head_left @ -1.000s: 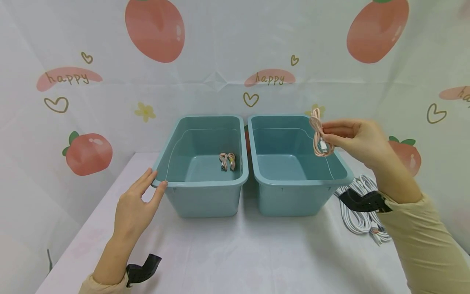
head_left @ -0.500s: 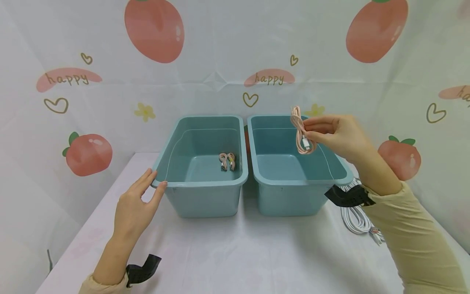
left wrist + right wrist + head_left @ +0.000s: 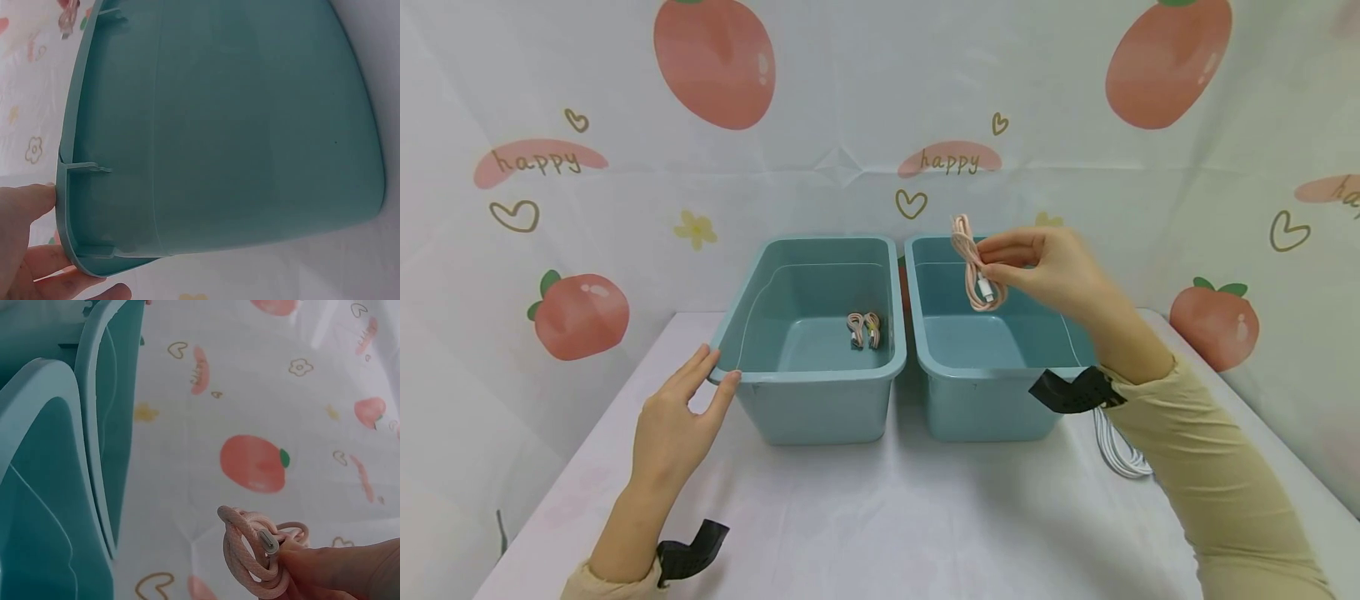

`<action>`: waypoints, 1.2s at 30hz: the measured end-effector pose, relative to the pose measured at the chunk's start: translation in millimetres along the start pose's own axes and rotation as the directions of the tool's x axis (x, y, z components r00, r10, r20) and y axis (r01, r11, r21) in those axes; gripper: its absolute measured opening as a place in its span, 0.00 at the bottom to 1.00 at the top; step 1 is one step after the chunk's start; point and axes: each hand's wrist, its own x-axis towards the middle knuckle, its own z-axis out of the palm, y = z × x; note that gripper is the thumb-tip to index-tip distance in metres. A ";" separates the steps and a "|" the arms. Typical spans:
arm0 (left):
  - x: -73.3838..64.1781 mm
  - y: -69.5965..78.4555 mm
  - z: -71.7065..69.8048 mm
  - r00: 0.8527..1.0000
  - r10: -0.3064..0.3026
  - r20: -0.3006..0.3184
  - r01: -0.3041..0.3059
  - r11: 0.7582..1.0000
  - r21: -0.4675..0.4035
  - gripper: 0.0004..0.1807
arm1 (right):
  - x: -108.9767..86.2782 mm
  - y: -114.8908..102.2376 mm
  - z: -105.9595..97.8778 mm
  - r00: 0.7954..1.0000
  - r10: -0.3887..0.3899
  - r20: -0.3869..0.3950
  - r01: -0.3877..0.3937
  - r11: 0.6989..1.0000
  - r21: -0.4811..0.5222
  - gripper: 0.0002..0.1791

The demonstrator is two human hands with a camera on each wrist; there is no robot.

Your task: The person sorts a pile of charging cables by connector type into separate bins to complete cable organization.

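My right hand (image 3: 1037, 262) pinches a coiled pink charging cable (image 3: 973, 271) by its side, above the right-hand teal bin (image 3: 985, 408). The cable's white plug faces me; in the right wrist view the bundled coil (image 3: 250, 553) shows between thumb and fingers. My left hand (image 3: 673, 429) rests with fairly straight fingers on the near left corner of the left-hand teal bin (image 3: 820, 408). The left wrist view has thumb and fingertips touching that bin's rim (image 3: 69, 125) from outside. Inside the left bin lie two small coiled cables (image 3: 863, 331), pinkish with dark ends.
White coiled cables (image 3: 1116, 450) lie on the white-covered table (image 3: 880, 525) right of the right bin, partly hidden by my right forearm. Behind the bins hangs a white printed cloth (image 3: 835, 100). A narrow gap separates the bins.
My right hand has carried the pink cable leftward, from the right bin's right side to over its left part. The left hand and both bins stay in place.
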 end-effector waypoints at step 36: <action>0.4 -0.7 0.7 1.000 0.019 -0.015 -0.019 1.000 0.000 0.27 | 48.3 -30.9 65.4 0.989 -0.076 0.125 0.061 0.992 0.114 0.16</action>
